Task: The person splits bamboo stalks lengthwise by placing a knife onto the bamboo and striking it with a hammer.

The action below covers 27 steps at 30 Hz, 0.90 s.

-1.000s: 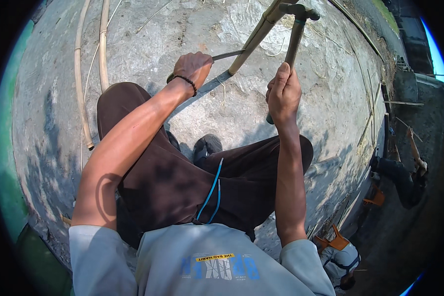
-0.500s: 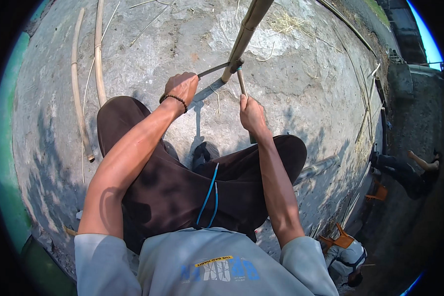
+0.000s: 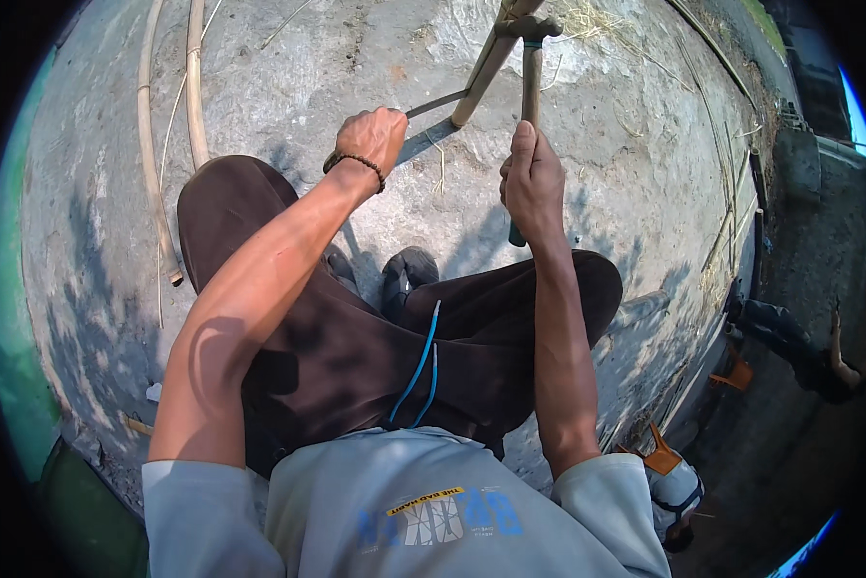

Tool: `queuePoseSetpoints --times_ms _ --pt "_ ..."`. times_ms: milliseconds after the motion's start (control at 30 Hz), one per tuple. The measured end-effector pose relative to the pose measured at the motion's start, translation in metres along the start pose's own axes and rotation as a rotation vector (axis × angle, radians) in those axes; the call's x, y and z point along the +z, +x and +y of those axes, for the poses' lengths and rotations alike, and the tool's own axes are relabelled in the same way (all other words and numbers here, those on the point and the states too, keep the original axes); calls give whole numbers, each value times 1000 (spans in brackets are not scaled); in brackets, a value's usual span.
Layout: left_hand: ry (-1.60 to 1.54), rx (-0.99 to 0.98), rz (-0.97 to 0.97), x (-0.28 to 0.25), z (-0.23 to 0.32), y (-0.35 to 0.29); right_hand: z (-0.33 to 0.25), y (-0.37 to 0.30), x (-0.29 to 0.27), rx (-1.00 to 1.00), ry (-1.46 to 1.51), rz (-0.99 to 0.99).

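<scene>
My left hand (image 3: 373, 137) is closed round the handle of a long dark knife (image 3: 437, 102), whose handle is hidden in the fist. The blade reaches right to the lower part of a bamboo pole (image 3: 478, 85), which slants up and away from me; whether the blade is sunk into it I cannot tell. My right hand (image 3: 532, 188) grips a hammer (image 3: 530, 87) by its wooden handle, thumb along the shaft. Below the fist the handle's dark green end shows. The hammer's head is up in front of the pole, apart from the knife.
Two long bamboo poles (image 3: 148, 125) lie on the concrete ground (image 3: 298, 96) at the left. Thin strips and straw (image 3: 597, 21) are scattered at the far side. At the right are orange chairs (image 3: 662, 451), a seated person (image 3: 679, 491) and another person (image 3: 789, 347).
The hammer has risen from beside the blade and pole, and my right hand has moved slightly right. My left hand still holds the knife at the pole. The whole view has shifted a little.
</scene>
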<state>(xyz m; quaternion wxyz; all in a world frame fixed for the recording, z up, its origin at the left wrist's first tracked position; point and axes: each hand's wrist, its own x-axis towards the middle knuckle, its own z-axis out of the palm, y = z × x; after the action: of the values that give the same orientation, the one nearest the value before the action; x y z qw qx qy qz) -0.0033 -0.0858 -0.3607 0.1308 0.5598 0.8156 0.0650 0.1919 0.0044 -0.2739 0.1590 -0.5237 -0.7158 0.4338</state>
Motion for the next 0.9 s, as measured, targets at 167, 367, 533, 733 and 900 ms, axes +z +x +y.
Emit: queuePoseSetpoints --times_ms 167,367,533,733,900 --pt "-84 9 13 21 -1 -1 80 13 40 -10 -321 -135" --pt "13 -28 -84 -8 20 0 7 -11 -3 -40 -52 58" --pt "-25 -61 -111 21 10 1 103 19 61 -128 -378 23" --pt "-67 -25 -74 28 16 2 27 9 34 -14 102 140" --pt "2 -3 -63 47 31 18 116 27 56 18 -292 -67"
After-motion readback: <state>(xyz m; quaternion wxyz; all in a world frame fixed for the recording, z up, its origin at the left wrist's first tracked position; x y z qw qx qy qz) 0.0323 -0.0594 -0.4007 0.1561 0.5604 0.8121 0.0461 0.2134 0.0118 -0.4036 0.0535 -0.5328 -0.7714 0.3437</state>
